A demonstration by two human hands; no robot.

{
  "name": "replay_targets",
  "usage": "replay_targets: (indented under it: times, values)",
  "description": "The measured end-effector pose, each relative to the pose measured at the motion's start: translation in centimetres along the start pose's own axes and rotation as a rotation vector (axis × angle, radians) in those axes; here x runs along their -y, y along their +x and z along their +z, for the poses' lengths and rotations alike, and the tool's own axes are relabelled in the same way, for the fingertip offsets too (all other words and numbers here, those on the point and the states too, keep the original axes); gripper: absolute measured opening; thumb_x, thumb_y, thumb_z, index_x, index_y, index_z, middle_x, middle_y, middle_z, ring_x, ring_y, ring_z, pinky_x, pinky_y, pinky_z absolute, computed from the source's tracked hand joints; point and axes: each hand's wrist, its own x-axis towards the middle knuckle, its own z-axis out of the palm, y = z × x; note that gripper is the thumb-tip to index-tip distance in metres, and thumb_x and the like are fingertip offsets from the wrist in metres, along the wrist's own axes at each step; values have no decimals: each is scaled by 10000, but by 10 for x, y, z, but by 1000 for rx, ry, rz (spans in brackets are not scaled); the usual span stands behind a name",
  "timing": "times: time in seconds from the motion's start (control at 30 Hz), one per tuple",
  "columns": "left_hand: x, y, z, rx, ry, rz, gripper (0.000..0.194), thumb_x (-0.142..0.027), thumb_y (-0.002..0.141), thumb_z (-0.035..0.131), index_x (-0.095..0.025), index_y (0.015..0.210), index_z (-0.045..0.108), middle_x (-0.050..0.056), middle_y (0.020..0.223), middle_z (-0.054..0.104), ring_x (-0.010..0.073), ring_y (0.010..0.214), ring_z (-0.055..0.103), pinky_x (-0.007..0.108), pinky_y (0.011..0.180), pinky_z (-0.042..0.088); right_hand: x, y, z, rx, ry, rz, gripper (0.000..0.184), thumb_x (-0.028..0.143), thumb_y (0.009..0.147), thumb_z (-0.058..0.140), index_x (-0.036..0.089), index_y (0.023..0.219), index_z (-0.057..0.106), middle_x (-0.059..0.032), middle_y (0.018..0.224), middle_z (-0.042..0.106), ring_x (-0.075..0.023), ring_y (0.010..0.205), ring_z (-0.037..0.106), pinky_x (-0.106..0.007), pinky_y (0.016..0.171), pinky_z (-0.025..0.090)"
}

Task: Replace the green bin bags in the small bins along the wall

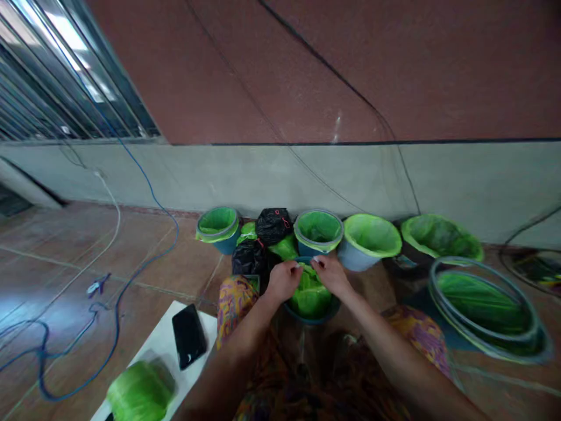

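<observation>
A light-green plastic bag (310, 295) lies bunched inside a small dark bin (312, 321) between my knees. At the upper left edge of the bag, my left hand (284, 279) is closed in a pinch on the plastic. Opposite it, my right hand (331, 273) pinches the bag's other upper edge. The two hands are a short way apart over the bin's far side. Fingertips and the exact grip are partly blurred.
Bag-lined bins stand along the wall, including a blue one (227, 242) and a grey one (357, 260). Black tied bags (272, 227) sit among them. A large lined bin (460, 336) is at right. A phone (189, 336) and green roll (139, 392) rest on a white board (153, 339).
</observation>
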Motion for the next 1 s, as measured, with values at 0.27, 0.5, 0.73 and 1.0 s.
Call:
replay_targets:
  times: [0.27,0.5,0.73,1.0]
  values:
    - [-13,16,-31,3,-40,19,319,-273,908,520,-165,616,591,-28,575,507,102,581,450,231,590,296,-8,-1,-38,-131,190,-26,282,323,868,484,194,648,604,-14,610,615,-143,572,511,-254,559,314]
    - [-23,21,-41,30,106,-27,267,-253,906,525,-153,723,692,46,724,669,151,692,583,254,672,384,7,6,-54,-140,283,-42,218,317,799,527,186,717,681,-20,632,644,-149,585,544,-261,584,366]
    - [-31,31,-45,82,126,56,255,-228,907,515,-150,760,709,49,756,695,150,715,605,250,696,419,12,14,-47,-161,518,-15,213,366,758,563,190,726,679,-6,602,630,-144,574,543,-246,556,390]
    - [-37,41,-42,70,85,128,273,-194,915,470,-152,787,707,37,779,706,138,746,615,234,712,438,15,19,-36,-145,792,13,273,362,737,541,189,913,658,23,604,593,-137,548,539,-252,549,417]
